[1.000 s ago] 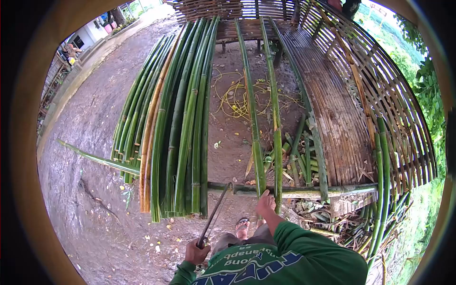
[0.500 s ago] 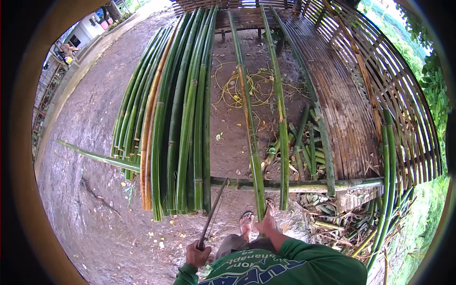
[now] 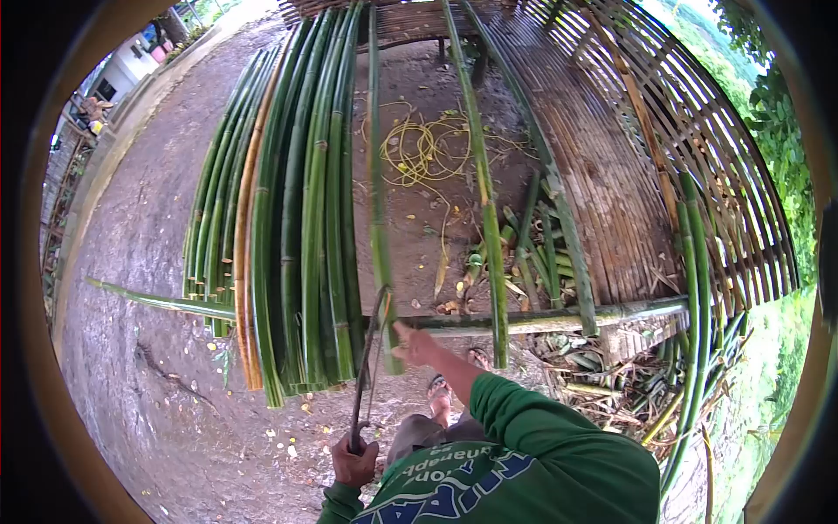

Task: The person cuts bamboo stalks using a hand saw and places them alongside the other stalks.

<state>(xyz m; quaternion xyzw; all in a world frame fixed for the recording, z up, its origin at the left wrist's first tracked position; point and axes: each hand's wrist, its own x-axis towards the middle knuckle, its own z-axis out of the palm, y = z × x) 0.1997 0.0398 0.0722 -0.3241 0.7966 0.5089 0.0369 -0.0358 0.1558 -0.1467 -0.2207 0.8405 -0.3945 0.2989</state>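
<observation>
My left hand (image 3: 353, 463) is closed round the handle of a bow saw (image 3: 360, 393), which has a dark curved frame and a thin blade. The saw points up and forward, its tip overlapping a green bamboo pole (image 3: 377, 236) in view. My right hand (image 3: 415, 346) is at the near end of that pole, thumb and fingers against its right side; motion blurs both. The pole lies over a bamboo crossbar (image 3: 463, 326), just right of a row of green bamboo poles (image 3: 314, 218). Another green pole (image 3: 491, 253) lies farther right.
A yellow-brown pole (image 3: 244, 236) lies within the left row. Yellow rope (image 3: 419, 153) is coiled on the ground near cut bamboo pieces (image 3: 550, 249). On the right are a slatted bamboo bench (image 3: 602, 175) and a heap of scraps (image 3: 611, 384). My feet (image 3: 439, 397) are below the crossbar.
My right hand has moved forward and left, and the pole has shifted left towards the row, away from my legs. The saw has tilted more upright in my left hand.
</observation>
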